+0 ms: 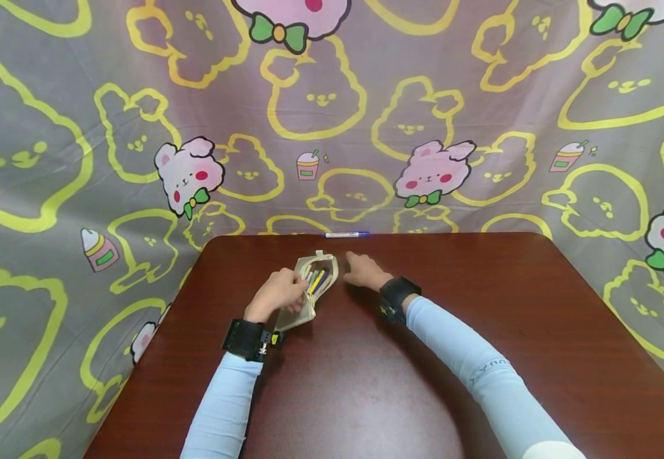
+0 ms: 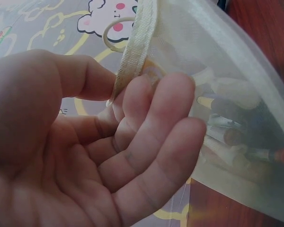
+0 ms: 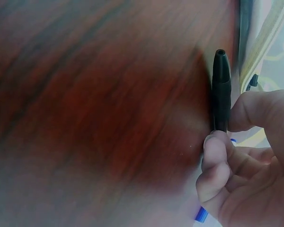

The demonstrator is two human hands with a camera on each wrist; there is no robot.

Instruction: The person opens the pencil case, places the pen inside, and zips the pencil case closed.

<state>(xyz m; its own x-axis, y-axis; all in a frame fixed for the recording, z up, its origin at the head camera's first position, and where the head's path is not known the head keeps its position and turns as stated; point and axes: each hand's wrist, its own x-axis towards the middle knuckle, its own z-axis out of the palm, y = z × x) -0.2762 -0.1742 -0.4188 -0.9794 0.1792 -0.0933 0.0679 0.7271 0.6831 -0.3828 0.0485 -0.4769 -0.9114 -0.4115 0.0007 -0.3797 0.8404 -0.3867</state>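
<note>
A pale translucent mesh pencil pouch (image 1: 297,320) is tilted on the table with its mouth open, and several pens (image 1: 319,280) show inside. My left hand (image 1: 277,294) pinches the rim of the pouch; the left wrist view shows the thumb and index finger on its woven edge (image 2: 141,40), the other fingers curled beside the mesh. Just right of the pouch mouth is my right hand (image 1: 366,271). In the right wrist view, its thumb and fingers pinch a black pen (image 3: 221,94), tip end pointing away from the palm. That pen cannot be made out in the head view.
A white marker with a blue cap (image 1: 346,234) lies at the far edge of the brown table (image 1: 481,306). Behind the table hangs a grey cloth (image 1: 354,153) with yellow cartoon outlines.
</note>
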